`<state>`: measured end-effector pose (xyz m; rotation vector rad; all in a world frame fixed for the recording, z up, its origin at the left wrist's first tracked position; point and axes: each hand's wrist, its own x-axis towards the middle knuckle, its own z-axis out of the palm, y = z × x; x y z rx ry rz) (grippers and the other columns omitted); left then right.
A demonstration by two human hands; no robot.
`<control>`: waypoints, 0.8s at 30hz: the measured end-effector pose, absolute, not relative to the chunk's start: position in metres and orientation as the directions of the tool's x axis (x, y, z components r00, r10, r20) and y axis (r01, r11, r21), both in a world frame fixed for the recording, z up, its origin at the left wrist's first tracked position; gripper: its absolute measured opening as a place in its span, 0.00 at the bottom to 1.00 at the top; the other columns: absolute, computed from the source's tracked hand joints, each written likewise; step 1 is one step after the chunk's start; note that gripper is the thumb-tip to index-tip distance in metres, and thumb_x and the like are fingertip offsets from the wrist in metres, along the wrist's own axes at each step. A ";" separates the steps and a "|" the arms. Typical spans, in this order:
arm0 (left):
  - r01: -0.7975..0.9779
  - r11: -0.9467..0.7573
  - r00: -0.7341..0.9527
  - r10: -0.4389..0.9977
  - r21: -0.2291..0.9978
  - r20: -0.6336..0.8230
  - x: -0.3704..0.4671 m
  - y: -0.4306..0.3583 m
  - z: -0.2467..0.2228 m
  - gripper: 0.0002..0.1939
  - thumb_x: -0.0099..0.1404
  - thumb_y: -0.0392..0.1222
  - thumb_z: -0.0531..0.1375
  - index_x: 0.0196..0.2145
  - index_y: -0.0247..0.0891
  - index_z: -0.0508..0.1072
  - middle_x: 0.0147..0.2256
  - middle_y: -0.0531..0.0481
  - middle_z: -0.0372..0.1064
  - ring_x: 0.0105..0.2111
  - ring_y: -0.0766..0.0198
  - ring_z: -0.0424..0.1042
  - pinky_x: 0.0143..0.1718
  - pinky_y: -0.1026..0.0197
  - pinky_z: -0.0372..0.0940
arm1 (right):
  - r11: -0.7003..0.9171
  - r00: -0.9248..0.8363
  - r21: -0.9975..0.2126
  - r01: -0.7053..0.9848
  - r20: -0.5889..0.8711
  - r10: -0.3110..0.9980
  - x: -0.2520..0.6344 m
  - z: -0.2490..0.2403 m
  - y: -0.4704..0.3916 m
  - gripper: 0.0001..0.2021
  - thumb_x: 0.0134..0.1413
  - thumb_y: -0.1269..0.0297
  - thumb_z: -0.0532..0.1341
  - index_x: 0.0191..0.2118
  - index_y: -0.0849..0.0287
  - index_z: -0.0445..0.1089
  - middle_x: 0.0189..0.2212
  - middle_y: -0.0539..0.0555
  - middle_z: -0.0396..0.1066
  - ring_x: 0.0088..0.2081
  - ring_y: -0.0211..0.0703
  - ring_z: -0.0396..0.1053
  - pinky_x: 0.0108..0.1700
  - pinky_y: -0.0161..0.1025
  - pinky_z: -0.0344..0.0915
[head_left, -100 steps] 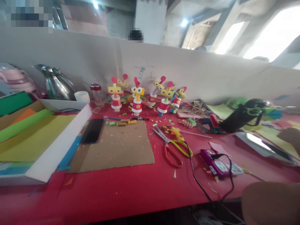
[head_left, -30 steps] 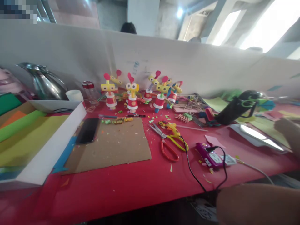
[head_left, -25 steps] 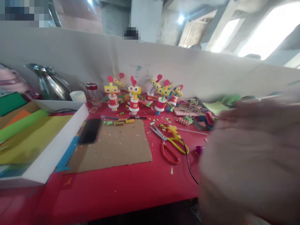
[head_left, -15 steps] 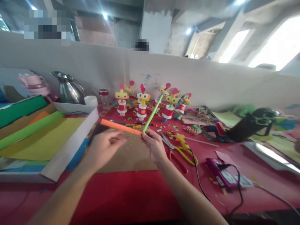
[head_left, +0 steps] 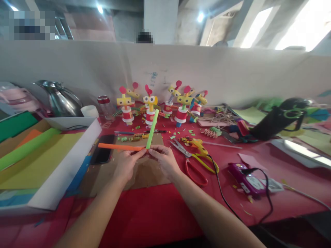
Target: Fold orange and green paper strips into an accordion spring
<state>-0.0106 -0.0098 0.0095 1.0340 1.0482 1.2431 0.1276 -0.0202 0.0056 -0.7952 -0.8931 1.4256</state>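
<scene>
An orange paper strip [head_left: 119, 147] points left and a green paper strip [head_left: 152, 129] points up and away; their ends meet at a corner between my fingertips. My left hand [head_left: 127, 162] pinches the orange strip close to that corner. On the other side, my right hand [head_left: 164, 160] is closed on the joined ends, beside the green strip's base. Both hands are over a brown cardboard sheet [head_left: 147, 172]. A dark phone [head_left: 103, 151] lies under the orange strip's left part.
Several paper figures [head_left: 181, 115] stand at the back. Scissors [head_left: 191, 158], a glue gun [head_left: 198, 144] and a purple power socket [head_left: 247, 181] with cables lie right. A white box [head_left: 69, 165] of coloured paper is left, near a steel jug [head_left: 59, 100].
My left hand has moved right and closed on the orange strip by the corner. The green strip stands more upright, the orange one more level. The view has shifted, and the phone is more visible.
</scene>
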 end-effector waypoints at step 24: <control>-0.313 0.216 0.035 0.976 0.925 -0.216 -0.011 -0.006 0.009 0.14 0.40 0.38 0.71 0.27 0.32 0.78 0.26 0.47 0.75 0.27 0.64 0.73 0.34 0.61 0.68 | -0.163 -0.123 -0.881 -0.444 -0.121 0.985 0.138 0.002 -0.015 0.12 0.32 0.65 0.73 0.28 0.61 0.74 0.25 0.50 0.74 0.25 0.35 0.71 0.36 0.36 0.69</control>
